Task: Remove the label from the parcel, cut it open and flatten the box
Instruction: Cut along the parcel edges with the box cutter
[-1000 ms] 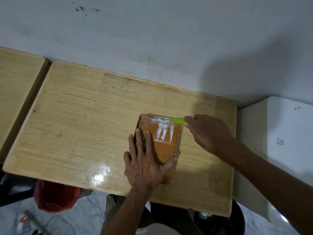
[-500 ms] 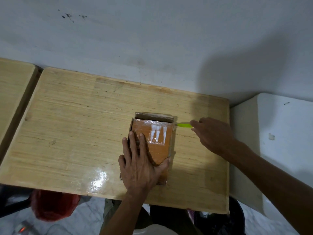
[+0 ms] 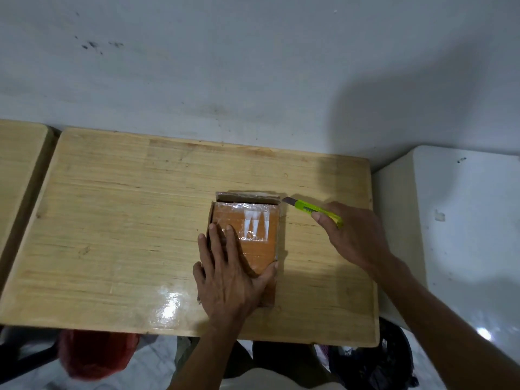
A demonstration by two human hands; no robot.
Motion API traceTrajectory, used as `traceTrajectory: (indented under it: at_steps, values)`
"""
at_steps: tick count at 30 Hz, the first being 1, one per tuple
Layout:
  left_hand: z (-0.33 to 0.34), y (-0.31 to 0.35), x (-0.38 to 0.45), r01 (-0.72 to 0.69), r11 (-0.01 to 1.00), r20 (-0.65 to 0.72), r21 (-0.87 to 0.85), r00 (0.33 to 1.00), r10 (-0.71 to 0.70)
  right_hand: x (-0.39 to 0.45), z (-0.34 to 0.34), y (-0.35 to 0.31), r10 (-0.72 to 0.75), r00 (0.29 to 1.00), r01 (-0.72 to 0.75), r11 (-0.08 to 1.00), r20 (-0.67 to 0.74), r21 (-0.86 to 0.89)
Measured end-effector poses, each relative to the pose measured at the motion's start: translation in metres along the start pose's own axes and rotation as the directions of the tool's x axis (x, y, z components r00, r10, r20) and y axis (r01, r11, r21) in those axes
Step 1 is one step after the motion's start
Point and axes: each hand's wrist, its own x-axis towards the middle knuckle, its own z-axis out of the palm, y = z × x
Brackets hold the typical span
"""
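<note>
A small brown cardboard parcel (image 3: 254, 235) wrapped in shiny clear tape lies on the wooden table (image 3: 126, 235). Its far end flap (image 3: 247, 197) stands slightly lifted, with a dark gap along that edge. My left hand (image 3: 230, 274) lies flat on the near half of the parcel, fingers spread, pressing it down. My right hand (image 3: 354, 237) is to the right of the parcel and grips a lime-green utility knife (image 3: 315, 209). The blade tip points left, just off the parcel's far right corner, not touching it.
A white wall rises right behind the table. A second wooden table (image 3: 19, 164) stands at the left and a white block (image 3: 464, 235) at the right. Below the near edge are a red object (image 3: 92, 353) and a dark bag (image 3: 371, 361).
My right hand has pulled the knife to the right, away from the parcel's far right corner. The far flap has lifted open. The left hand stays pressed on the parcel.
</note>
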Motion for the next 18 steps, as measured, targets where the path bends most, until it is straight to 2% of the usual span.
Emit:
traceTrajectory:
  at_steps: [2,4,8,12,18]
  values:
    - [-0.001,0.0,-0.001,-0.001,1.0,0.004,0.0,1.0,0.001,-0.013,0.003,-0.005,0.113,0.994,-0.112,0.981,0.005,0.161]
    - [-0.002,-0.001,-0.001,-0.012,1.0,0.01,-0.001,1.0,0.012,-0.027,0.008,-0.012,0.209,0.977,-0.211,0.916,0.043,0.341]
    - [-0.006,-0.001,0.0,-0.018,1.0,0.029,0.001,0.999,0.018,-0.055,0.017,-0.031,0.297,0.953,-0.275,0.776,0.056,0.568]
    - [-0.013,-0.003,0.001,-0.058,0.998,0.066,-0.001,0.996,0.058,-0.084,0.042,-0.044,0.403,0.914,-0.318,0.646,0.043,0.694]
    - [-0.019,-0.012,0.005,-0.136,0.989,0.1,-0.057,0.985,0.141,-0.117,0.069,-0.067,0.557,0.83,-0.378,0.506,0.041,0.775]
